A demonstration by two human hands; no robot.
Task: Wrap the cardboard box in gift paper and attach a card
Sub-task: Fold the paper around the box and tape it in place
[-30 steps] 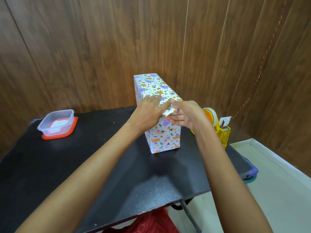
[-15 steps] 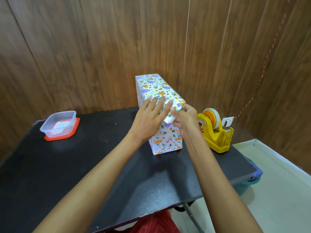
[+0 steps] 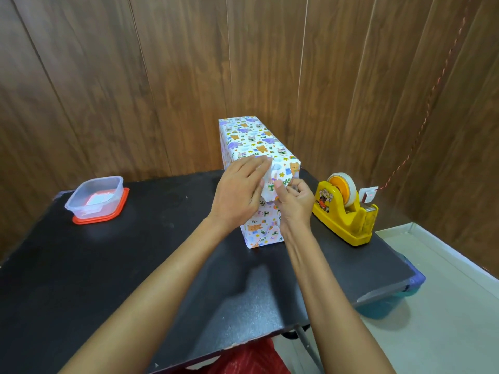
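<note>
The box (image 3: 252, 139), covered in white gift paper with small animal prints, stands on the black table (image 3: 108, 265) with its long side running away from me. At its near end a paper flap (image 3: 272, 188) sticks out. My left hand (image 3: 239, 193) lies flat against the near end, fingers on the flap's upper edge. My right hand (image 3: 295, 202) pinches the flap's lower right part between thumb and fingers. The lower part of the near end shows below my hands.
A yellow tape dispenser (image 3: 344, 211) stands right of the box, near the table's right edge. A clear plastic tub (image 3: 95, 197) on an orange lid sits at the back left with a white card inside. Wooden wall panels rise behind the table.
My right hand has dropped from the top edge of the near end to the flap's lower part. My left hand has slid slightly left over the end. The view has shifted.
</note>
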